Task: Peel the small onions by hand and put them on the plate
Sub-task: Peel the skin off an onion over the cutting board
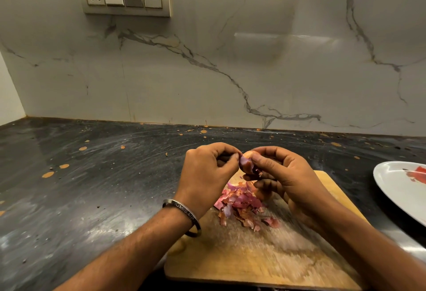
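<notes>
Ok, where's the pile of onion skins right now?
In the head view, the onion skins lie heaped on the wooden cutting board, centre frame, just below both hands and left of the plate.

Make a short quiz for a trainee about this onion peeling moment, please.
1. True or false: the small onion is lying on the plate.
2. Where is the pile of peels? A) on the cutting board B) on the plate C) on the bare counter
3. Fill in: the bracelet is on the ___ wrist.

Key: 1 false, the left hand and right hand hold it above the board; 2 A; 3 left.
</notes>
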A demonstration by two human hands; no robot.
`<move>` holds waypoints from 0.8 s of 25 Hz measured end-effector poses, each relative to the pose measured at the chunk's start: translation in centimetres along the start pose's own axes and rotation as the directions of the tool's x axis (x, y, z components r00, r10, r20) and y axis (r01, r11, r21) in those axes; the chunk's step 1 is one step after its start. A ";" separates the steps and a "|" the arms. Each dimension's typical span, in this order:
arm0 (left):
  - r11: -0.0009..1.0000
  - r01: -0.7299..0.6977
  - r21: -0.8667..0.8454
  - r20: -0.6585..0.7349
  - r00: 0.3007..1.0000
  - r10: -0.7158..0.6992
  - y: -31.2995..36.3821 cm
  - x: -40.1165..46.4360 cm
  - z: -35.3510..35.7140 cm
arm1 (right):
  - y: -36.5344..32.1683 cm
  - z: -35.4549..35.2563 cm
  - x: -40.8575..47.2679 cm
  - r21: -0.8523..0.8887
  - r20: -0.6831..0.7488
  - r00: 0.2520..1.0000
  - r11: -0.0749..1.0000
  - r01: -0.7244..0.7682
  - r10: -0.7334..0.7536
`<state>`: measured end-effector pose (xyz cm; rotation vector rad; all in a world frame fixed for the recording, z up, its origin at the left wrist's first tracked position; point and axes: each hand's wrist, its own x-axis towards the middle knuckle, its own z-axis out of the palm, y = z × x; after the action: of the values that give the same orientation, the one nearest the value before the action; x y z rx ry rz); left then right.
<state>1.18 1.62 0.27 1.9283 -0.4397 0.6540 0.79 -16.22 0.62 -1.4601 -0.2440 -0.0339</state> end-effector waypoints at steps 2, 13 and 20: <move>0.996 0.063 -0.064 0.022 0.998 -0.062 -0.1 0.1 0.0 | 0.1 -0.1 0.1 0.011 0.000 1.000 1.000 0.011 -0.011; 0.744 0.487 -0.457 0.311 0.871 -0.379 0.6 0.4 -0.3 | -0.1 0.1 0.0 0.103 0.020 1.000 0.995 -0.014 0.012; 0.757 0.438 -0.484 0.295 0.897 -0.329 0.8 0.2 -0.4 | -0.2 -0.1 -0.1 0.062 0.012 1.000 0.998 0.022 -0.023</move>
<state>0.79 1.62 1.08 1.4663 -0.2867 0.0452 0.66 -16.34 0.77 -1.3967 -0.2698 -0.0346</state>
